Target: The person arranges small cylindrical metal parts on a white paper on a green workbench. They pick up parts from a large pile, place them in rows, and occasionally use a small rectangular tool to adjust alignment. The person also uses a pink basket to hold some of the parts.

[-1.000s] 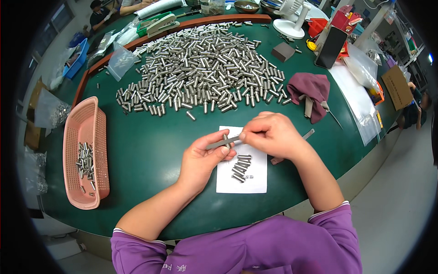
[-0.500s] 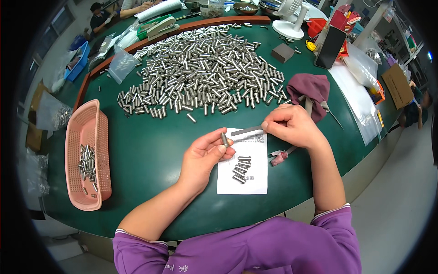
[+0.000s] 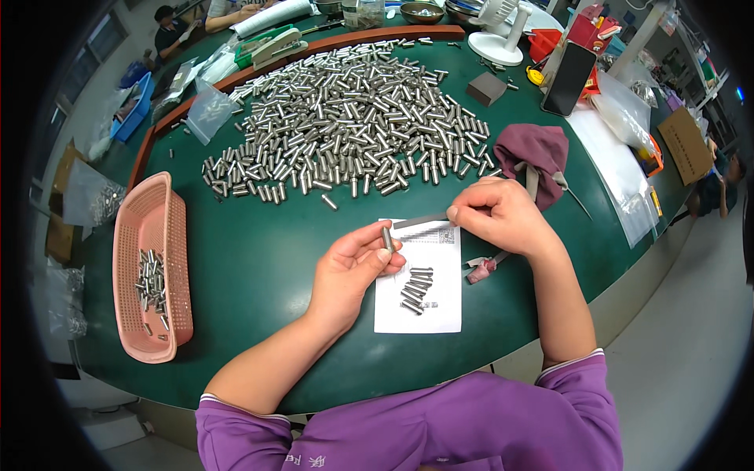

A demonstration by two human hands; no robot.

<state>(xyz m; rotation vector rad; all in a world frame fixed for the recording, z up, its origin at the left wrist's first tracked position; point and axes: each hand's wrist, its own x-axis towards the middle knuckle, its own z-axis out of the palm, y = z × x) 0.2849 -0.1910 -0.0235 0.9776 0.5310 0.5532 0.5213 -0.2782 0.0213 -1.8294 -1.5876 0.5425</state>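
My left hand [image 3: 351, 265] pinches a short metal pin [image 3: 387, 239] between thumb and fingers, tilted, over the upper left of a printed white sheet [image 3: 442, 314]. In my right hand [image 3: 503, 213], thumb and forefinger grip the right end of a thin, flat grey file-like strip [image 3: 424, 220]. The strip reaches left to the upper end of the pin; whether they touch I cannot tell. A row of several metal pins [image 3: 417, 291] lies on the sheet below my hands. Farther off, a large heap of similar metal pins [image 3: 353, 118] spreads over the green table [image 3: 259, 251].
A pink basket [image 3: 179, 267] with some pins stands at the left. On the right are a maroon cloth [image 3: 534, 149], a pink-wrapped tool [image 3: 481, 271], a dark block [image 3: 486, 89] and an upright phone [image 3: 569, 78]. A brown wooden rail [image 3: 353, 38] borders the heap; a white fan [image 3: 499, 43] stands beyond.
The grey strip has slid a little left toward the pin, my right hand moving with it. My left hand stays nearly still, holding the pin.
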